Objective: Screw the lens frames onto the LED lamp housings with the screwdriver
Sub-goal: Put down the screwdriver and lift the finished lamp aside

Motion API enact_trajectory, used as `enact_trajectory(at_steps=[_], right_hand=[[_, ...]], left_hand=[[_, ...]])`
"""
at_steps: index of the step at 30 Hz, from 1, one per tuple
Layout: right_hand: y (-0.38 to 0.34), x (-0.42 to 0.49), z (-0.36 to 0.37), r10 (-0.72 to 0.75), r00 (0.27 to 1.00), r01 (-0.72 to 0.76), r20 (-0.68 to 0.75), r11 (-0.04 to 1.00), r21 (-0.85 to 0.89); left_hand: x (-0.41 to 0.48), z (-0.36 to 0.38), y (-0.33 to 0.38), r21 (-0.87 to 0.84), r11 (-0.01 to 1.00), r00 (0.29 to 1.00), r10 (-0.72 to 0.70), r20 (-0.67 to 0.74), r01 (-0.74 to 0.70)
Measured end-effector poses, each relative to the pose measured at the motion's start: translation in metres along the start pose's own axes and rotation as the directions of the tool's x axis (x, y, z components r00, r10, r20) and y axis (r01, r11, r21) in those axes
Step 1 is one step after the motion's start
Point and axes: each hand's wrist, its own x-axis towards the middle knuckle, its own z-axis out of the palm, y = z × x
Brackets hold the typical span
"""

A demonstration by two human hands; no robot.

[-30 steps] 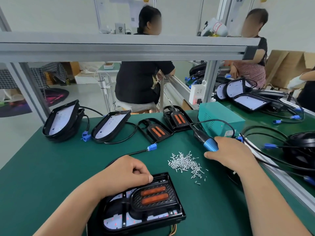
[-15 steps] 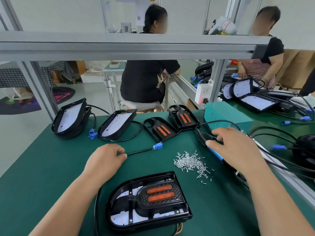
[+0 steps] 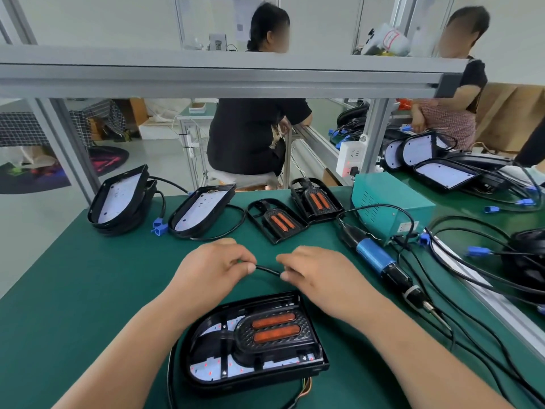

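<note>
Lamp housing point(image 3: 256, 379): 6 o'clock on the mat, lens frame point(image 3: 274, 332) laid in it.
Left hand point(image 3: 212, 270): fingertips pinching the black cable point(image 3: 267, 270).
Right hand point(image 3: 318, 273): pinching the same cable just beyond the housing (probably moving it aside before fastening).
Screwdriver point(image 3: 380, 264): 3 o'clock, lying unheld, near.
Surface: green mat point(image 3: 88, 290); spare frames point(image 3: 277, 221) at 12, bare housings point(image 3: 200, 214) at 10.
Room: workshop; seated person point(image 3: 250, 134) beyond a metal rail point(image 3: 206, 75).

Desk point(image 3: 73, 290): dark green.
Lamp housing point(image 3: 295, 376), lower centre: black.
Lens frame point(image 3: 241, 335) on it: black mesh pattern, two orange strips.
Board point(image 3: 206, 370) beneath: white, red dots.
Cable point(image 3: 267, 270), centre: black.
Screwdriver point(image 3: 374, 258), right: blue barrel, black ends.
Box point(image 3: 380, 202) behind it: teal.
Connectors point(image 3: 159, 227): blue.
</note>
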Motion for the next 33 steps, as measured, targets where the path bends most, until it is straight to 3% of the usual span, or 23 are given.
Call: enact_trajectory(at_steps=[8, 12, 15, 18, 21, 28, 31, 33], right_hand=[[0.01, -0.003, 0.0, -0.008, 1.0, 0.002, 0.025, 0.972, 0.234], [0.021, -0.007, -0.007, 0.192, 0.981, -0.176, -0.012, 0.921, 0.347], [0.032, -0.009, -0.013, 0.32, 0.948, -0.288, -0.003, 0.856, 0.429], [0.038, -0.009, -0.015, 0.382, 0.924, -0.353, 0.029, 0.822, 0.447], [0.041, -0.01, -0.016, 0.418, 0.908, -0.377, 0.033, 0.777, 0.504], [0.044, -0.011, -0.013, 0.432, 0.9, -0.385, 0.059, 0.725, 0.571], [0.044, -0.011, -0.014, 0.442, 0.894, -0.393, 0.067, 0.704, 0.592], [0.044, -0.013, -0.016, 0.444, 0.889, -0.397, 0.106, 0.637, 0.66]], left_hand=[[-0.001, 0.003, 0.004, -0.064, 0.997, 0.999, 0.047, 0.017, -0.046], [-0.004, -0.003, 0.007, -0.178, 0.982, 0.997, 0.071, 0.008, -0.068], [-0.005, -0.007, 0.01, -0.171, 0.985, 0.986, 0.064, 0.156, -0.037], [-0.005, -0.011, 0.012, -0.015, 0.999, 0.93, 0.044, 0.364, -0.041], [-0.006, -0.011, 0.012, 0.016, 0.999, 0.901, 0.027, 0.432, -0.037], [-0.006, -0.007, 0.003, -0.095, 0.995, 0.912, 0.021, 0.41, 0.02], [-0.004, -0.007, -0.007, -0.194, 0.975, 0.952, -0.049, 0.302, 0.112], [0.0, -0.004, -0.017, -0.219, 0.962, 0.972, -0.119, 0.202, 0.163]])
